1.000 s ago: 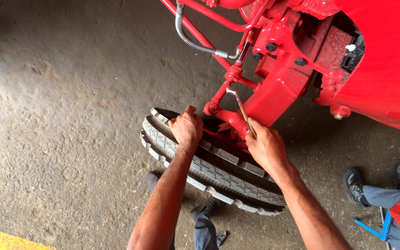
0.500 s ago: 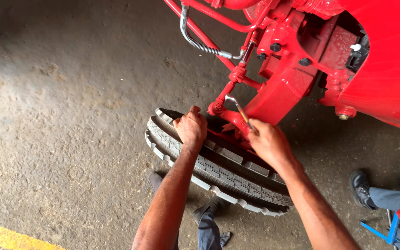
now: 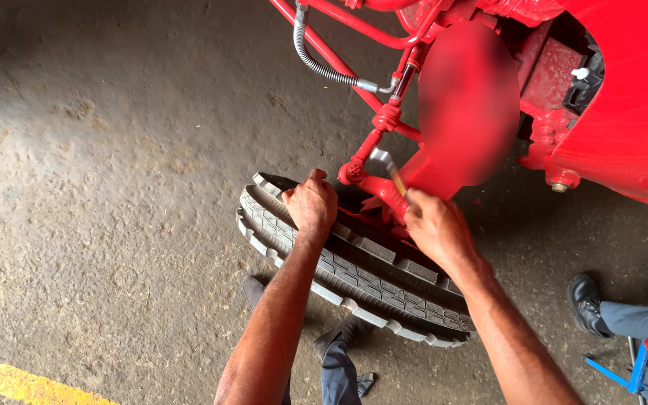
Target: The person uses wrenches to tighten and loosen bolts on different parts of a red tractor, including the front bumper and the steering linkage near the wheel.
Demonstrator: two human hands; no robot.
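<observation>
I look down on the front wheel of a red tractor [image 3: 624, 112]. My left hand [image 3: 312, 204] rests on top of the black ribbed tyre [image 3: 361, 270], fingers curled over its tread. My right hand [image 3: 435, 227] grips a small hammer [image 3: 384, 166] with a wooden handle and steel head. The head sits close to the red steering joint [image 3: 355, 174] just above the tyre. Red rods [image 3: 361, 30] run up from that joint to the tractor body.
A ribbed metal hose [image 3: 316, 60] loops near the rods. Another person's black shoes and grey trousers [image 3: 624, 307] stand at the lower right beside a blue tool frame [image 3: 624, 367]. My own legs [image 3: 339, 360] show below the tyre. Rough concrete floor with a yellow line [image 3: 16, 379] lies left.
The view has shifted slightly, so the tyre and hands sit a little lower and to the right. Both hands stay on the tyre and the hammer by the joint.
</observation>
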